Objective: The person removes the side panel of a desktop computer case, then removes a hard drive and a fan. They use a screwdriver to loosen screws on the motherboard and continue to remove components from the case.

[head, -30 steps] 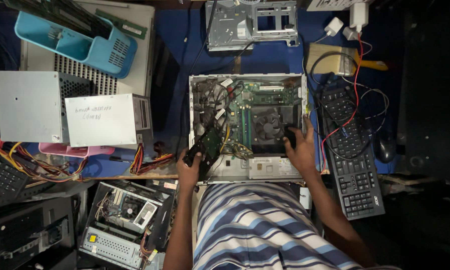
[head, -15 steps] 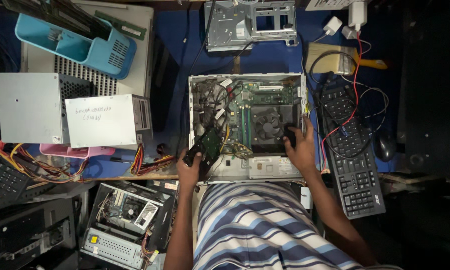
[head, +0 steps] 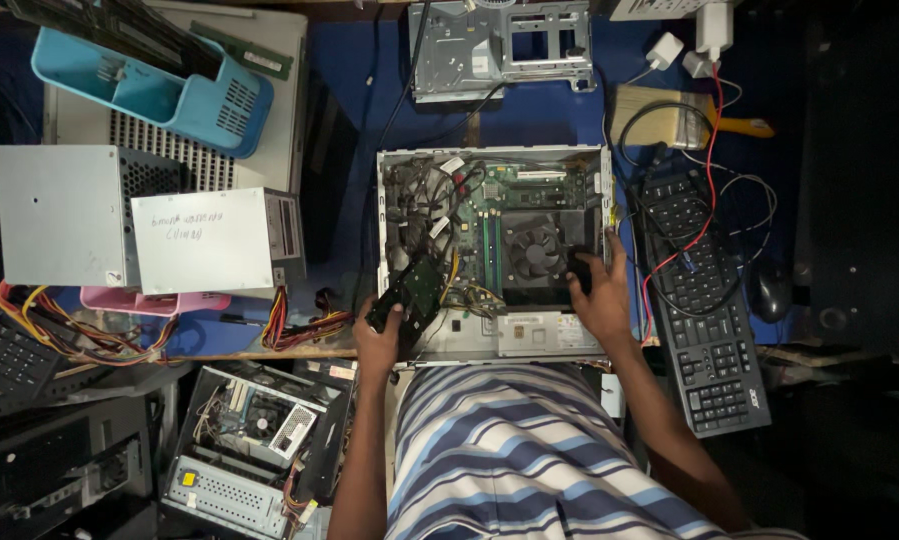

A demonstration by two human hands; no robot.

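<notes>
Almost nothing shifts over the last second; left hand (head: 377,340) keeps its grip closed on the hard drive (head: 409,292), held tilted over the near-left corner of the open computer case (head: 489,160) on the table (head: 349,60); right hand (head: 599,295) stays on the cooler fan (head: 534,250) edge, fingers curled, grip unclear; keyboard (head: 714,340) lies just right; work looks paused mid-step.

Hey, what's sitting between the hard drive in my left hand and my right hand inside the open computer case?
In the head view, between the hard drive and the right hand lie loose yellow cables and the black cooler fan.
</notes>
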